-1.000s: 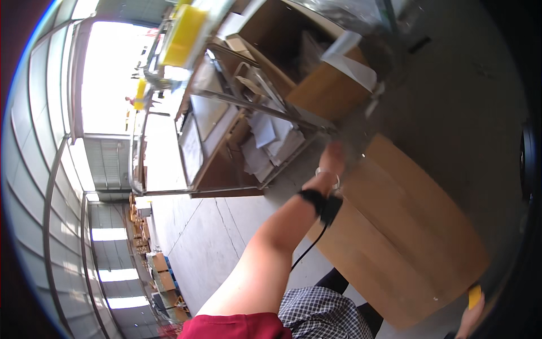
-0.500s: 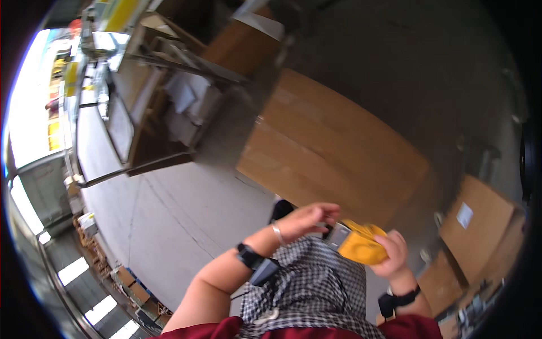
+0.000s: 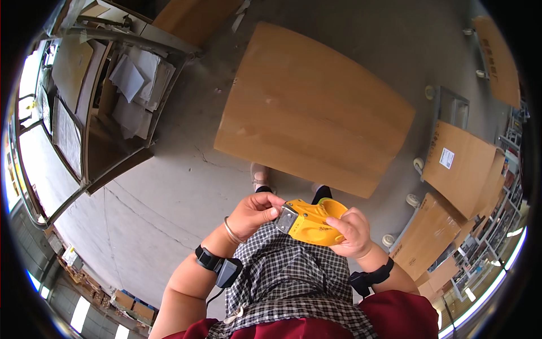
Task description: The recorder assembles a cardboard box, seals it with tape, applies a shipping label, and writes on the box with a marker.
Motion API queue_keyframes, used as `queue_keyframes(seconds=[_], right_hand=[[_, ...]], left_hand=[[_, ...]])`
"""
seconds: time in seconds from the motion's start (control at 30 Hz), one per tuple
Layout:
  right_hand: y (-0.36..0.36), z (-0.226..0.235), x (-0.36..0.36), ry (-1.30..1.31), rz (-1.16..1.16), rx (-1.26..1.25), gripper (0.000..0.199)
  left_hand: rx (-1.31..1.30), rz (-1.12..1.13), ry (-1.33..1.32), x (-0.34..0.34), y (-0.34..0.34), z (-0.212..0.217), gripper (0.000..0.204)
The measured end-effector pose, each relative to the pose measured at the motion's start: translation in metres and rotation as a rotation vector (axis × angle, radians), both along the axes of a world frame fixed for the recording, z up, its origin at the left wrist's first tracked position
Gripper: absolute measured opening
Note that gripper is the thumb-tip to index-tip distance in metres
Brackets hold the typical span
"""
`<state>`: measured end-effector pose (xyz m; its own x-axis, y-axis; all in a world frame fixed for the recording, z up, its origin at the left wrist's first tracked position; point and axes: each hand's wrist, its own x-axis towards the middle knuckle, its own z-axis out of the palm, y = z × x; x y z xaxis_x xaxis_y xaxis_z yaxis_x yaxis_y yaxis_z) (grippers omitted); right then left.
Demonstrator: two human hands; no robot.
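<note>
My right hand (image 3: 353, 234) is wrapped round the back of a yellow tape dispenser (image 3: 316, 223), thumb on top, holding it in front of my apron. The dispenser's metal front end (image 3: 286, 217) points left. At that end my left hand (image 3: 254, 216) has thumb and forefinger pinched together against its edge. Whether a strip of tape lies between those fingertips is too small to tell. Beyond both hands, a large flat brown cardboard box (image 3: 316, 107) stands on the floor by my feet, its plain top facing up.
At the left stands a metal-framed cart (image 3: 90, 186) with papers and cardboard sheets (image 3: 138, 79) inside. Wheeled trolleys carrying brown cartons (image 3: 460, 164) line the right side. Another brown carton (image 3: 197, 20) is at the far left. Grey concrete floor (image 3: 169, 192) shows cracks.
My view has turned and steadied, so the box sits farther up. My left hand has moved from just apart to the dispenser's metal end. The right hand keeps hold of the tape dispenser.
</note>
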<state>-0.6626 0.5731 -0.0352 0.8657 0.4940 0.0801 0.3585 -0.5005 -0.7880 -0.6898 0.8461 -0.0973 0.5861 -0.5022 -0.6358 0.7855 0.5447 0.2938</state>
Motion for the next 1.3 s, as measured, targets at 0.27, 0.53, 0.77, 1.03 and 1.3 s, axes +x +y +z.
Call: queue_keyframes(seconds=[0.27, 0.53, 0.77, 1.03, 1.3], right_hand=[[0.008, -0.04, -0.038, 0.089, -0.019, -0.312, 0.071], [0.007, -0.076, -0.058, 0.098, -0.1, -0.489, 0.063], [-0.064, -0.094, -0.08, 0.056, -0.071, -0.464, 0.072], [-0.316, -0.072, -0.158, 0.302, -0.091, -0.92, 0.077], [-0.337, -0.13, -0.146, 0.467, -0.087, -0.865, 0.077]], left_hand=[[1.022, 0.294, -0.048, -0.008, 0.174, -0.137, 0.01], [1.33, 0.062, -0.163, 0.017, 0.152, -0.208, 0.016], [1.359, -0.007, -0.155, 0.003, 0.16, -0.27, 0.016], [1.176, 0.072, 0.025, -0.001, 0.243, -0.289, 0.021], [1.111, 0.041, 0.126, 0.018, 0.237, -0.27, 0.023]])
